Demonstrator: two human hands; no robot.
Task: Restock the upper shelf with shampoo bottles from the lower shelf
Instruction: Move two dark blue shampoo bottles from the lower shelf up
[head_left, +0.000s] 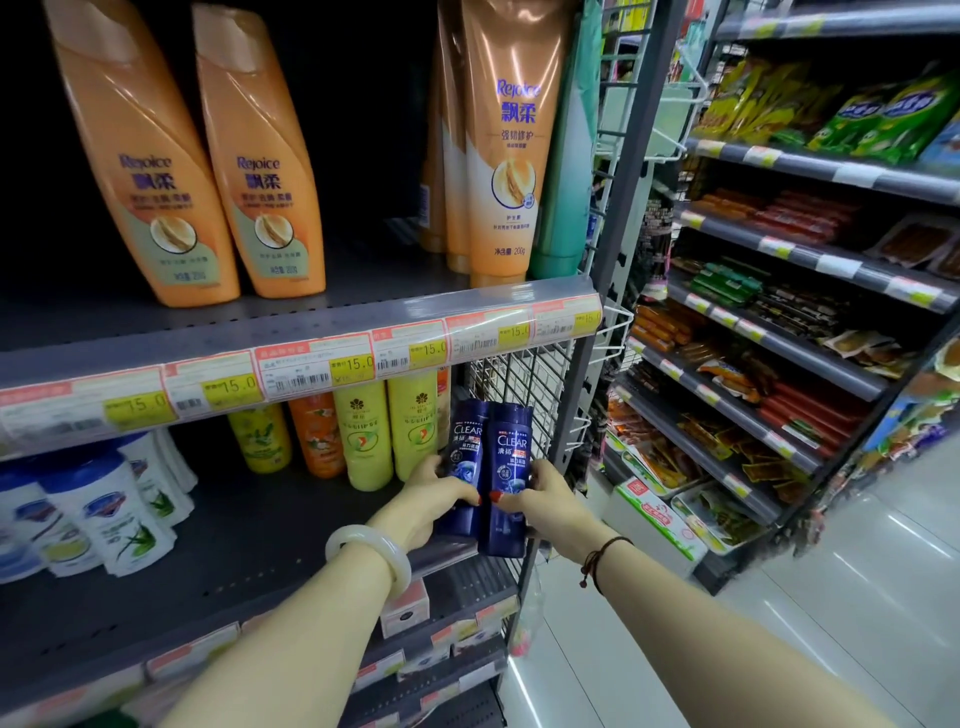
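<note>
Two dark blue Clear shampoo bottles stand side by side at the right end of the lower shelf (249, 561). My left hand (434, 493) grips the left blue bottle (466, 441) around its lower half. My right hand (540, 493) grips the right blue bottle (509, 462), which sits slightly forward at the shelf's front edge. Above, the upper shelf (363, 291) carries two orange Rejoice bottles (208, 171) at the left and orange Rejoice tubes (506, 156) at the right, with a dark gap between them.
Yellow bottles (387, 426) and an orange bottle (317, 436) stand behind on the lower shelf, white bottles (104, 509) at the left. A wire mesh panel (524, 384) closes the shelf's right end. Snack shelves (779, 312) line the aisle to the right.
</note>
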